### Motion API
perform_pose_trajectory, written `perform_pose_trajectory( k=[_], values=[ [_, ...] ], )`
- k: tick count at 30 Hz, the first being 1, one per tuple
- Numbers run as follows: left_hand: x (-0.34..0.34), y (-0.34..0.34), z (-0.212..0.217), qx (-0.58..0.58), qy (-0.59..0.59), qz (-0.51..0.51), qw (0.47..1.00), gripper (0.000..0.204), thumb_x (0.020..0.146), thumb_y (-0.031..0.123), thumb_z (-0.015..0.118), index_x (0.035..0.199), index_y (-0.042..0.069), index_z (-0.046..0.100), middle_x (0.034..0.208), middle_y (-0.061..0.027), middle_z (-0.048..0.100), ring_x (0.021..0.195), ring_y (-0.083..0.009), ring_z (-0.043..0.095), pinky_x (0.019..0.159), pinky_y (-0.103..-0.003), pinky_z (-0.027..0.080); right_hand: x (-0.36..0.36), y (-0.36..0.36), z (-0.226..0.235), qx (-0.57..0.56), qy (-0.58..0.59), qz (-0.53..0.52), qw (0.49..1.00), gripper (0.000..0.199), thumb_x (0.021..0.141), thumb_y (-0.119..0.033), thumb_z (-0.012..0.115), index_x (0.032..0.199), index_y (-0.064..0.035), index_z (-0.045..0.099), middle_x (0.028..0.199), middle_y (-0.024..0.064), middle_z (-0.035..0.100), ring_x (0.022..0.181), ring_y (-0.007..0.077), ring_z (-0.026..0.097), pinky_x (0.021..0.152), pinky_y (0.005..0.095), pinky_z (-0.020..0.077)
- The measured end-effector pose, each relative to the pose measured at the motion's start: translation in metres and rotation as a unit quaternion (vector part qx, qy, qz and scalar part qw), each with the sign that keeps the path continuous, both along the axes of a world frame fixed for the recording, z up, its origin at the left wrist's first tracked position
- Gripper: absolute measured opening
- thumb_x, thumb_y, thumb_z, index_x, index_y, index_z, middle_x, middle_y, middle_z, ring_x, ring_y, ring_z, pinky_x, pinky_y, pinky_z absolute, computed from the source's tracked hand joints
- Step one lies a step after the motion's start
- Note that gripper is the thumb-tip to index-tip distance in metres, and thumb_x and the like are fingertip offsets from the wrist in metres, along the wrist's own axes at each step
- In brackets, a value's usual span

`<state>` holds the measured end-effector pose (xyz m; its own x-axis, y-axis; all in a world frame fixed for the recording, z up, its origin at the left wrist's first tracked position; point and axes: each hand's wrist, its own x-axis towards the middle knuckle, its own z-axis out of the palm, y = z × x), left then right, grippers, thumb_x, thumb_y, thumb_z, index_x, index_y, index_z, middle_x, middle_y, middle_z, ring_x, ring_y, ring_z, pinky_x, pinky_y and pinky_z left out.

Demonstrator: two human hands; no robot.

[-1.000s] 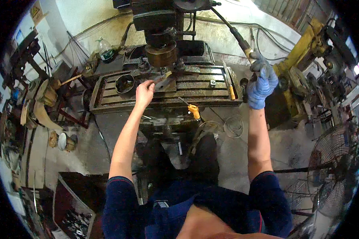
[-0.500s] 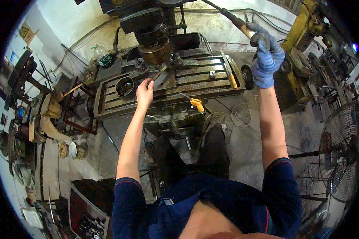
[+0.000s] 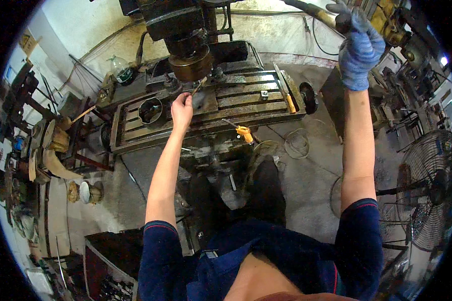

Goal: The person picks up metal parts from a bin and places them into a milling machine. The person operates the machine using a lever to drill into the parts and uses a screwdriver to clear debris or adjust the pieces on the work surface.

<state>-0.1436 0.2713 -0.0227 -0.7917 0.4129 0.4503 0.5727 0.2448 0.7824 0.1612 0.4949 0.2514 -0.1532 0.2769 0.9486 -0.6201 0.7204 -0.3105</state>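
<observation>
My bare left hand (image 3: 182,109) pinches the handle of a small brush (image 3: 199,87). The brush's pale tip points up toward the underside of the round brass-coloured cutter head (image 3: 190,66) on a milling machine. Whether the bristles touch anything there, I cannot tell. Just left of that hand, a dark round tin (image 3: 150,111) with dark liquid rests on the slotted machine table (image 3: 243,103). High on the right, my right hand (image 3: 360,54), in a blue knitted glove, is closed around the grip of a long lever handle (image 3: 320,15).
A yellow-handled air gun (image 3: 244,133) hangs at the table's front edge. On the table's right lie a yellow-handled tool (image 3: 289,99) and a small metal block (image 3: 264,94). A coiled hose (image 3: 297,144) is on the floor. A large fan (image 3: 427,190) stands at the right.
My right hand has moved up and to the right with the lever handle. The left hand still holds the brush near the cutter head. The whole view has shifted slightly.
</observation>
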Motion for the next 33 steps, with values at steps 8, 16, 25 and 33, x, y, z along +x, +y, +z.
perform_pose_trajectory(
  k=[8,16,25,33],
  values=[
    [-0.002,0.002,0.003,-0.037,-0.005,0.058,0.998,0.020,0.082,0.019,0.055,0.093,0.004,0.062,0.082,-0.0167,0.064,0.080,-0.0307,0.062,0.070,-0.037,0.046,-0.030,-0.020,0.076,-0.017,0.142,-0.059,0.988,0.032,0.085,-0.030,0.054,0.070,-0.0017,0.061,0.064,0.0021,0.058,0.059,0.0101,0.052,0.055,0.0235,0.0402],
    [-0.013,-0.044,0.009,-0.037,0.010,0.035,0.999,0.020,0.081,0.018,0.056,0.096,0.005,0.062,0.084,-0.0152,0.064,0.080,-0.0301,0.062,0.070,-0.036,0.047,-0.008,-0.007,0.112,0.116,0.018,-0.189,0.975,0.028,0.086,-0.025,0.053,0.081,0.0000,0.062,0.074,0.0062,0.061,0.066,0.0113,0.054,0.062,0.0251,0.0426],
    [-0.050,-0.123,0.023,-0.104,0.117,0.190,0.969,0.020,0.083,0.020,0.053,0.096,0.007,0.061,0.083,-0.0173,0.060,0.077,-0.0356,0.059,0.066,-0.044,0.046,0.032,-0.070,-0.182,-0.149,-0.264,-0.179,0.936,0.025,0.078,-0.017,0.063,0.096,-0.0006,0.063,0.080,0.0011,0.059,0.072,0.0111,0.050,0.065,0.0258,0.0424],
    [-0.040,-0.137,0.014,-0.301,0.097,0.164,0.934,0.028,0.083,0.029,0.052,0.104,0.009,0.055,0.087,-0.0189,0.061,0.082,-0.0361,0.059,0.069,-0.046,0.048,0.006,-0.071,-0.381,-0.355,-0.525,-0.017,0.774,0.029,0.080,-0.018,0.063,0.102,0.0004,0.061,0.088,0.0030,0.061,0.077,0.0111,0.053,0.070,0.0242,0.0437]
  ],
)
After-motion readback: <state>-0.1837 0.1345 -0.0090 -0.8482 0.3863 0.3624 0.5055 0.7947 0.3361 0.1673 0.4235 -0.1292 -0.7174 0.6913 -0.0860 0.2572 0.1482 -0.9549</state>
